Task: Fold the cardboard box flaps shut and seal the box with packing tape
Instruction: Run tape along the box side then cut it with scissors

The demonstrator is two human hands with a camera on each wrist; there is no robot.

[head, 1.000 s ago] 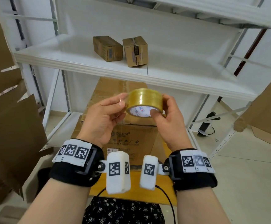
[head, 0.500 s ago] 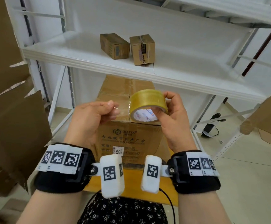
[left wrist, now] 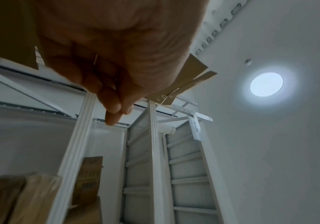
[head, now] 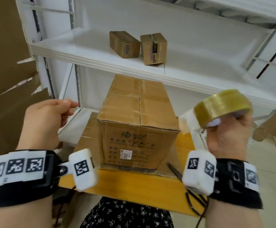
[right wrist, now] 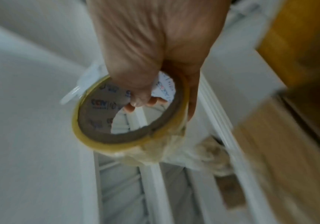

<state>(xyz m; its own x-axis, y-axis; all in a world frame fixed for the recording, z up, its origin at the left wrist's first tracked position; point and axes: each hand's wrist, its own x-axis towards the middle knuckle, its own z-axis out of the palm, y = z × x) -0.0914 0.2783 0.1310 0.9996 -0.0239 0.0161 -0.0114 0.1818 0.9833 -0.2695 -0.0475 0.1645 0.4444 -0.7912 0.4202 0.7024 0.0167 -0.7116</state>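
The brown cardboard box (head: 125, 111) stands on a flat cardboard sheet on the yellow table (head: 134, 185). Its top flaps lie folded down, with old tape along the centre seam. My right hand (head: 229, 130) holds the yellowish tape roll (head: 222, 104) up at the box's right, above its near corner. In the right wrist view its thumb and fingertips (right wrist: 145, 101) meet inside the roll's core (right wrist: 101, 106). A short loose tape flap (head: 185, 122) sticks out toward the box. My left hand (head: 68, 106) hovers left of the box, fingers curled (left wrist: 115, 106) and thumb against them, nothing visible between.
A white shelf (head: 84, 51) hangs over the back of the box and carries two small cardboard boxes (head: 124, 44) (head: 153, 48). Flattened cardboard (head: 10, 104) leans at the left, more stands at the far right. A thin dark object (head: 175, 170) lies on the table right of the box.
Both hands were together at the roll in front of the box. They have parted: the right carried the roll to the right, the left pulled away left.
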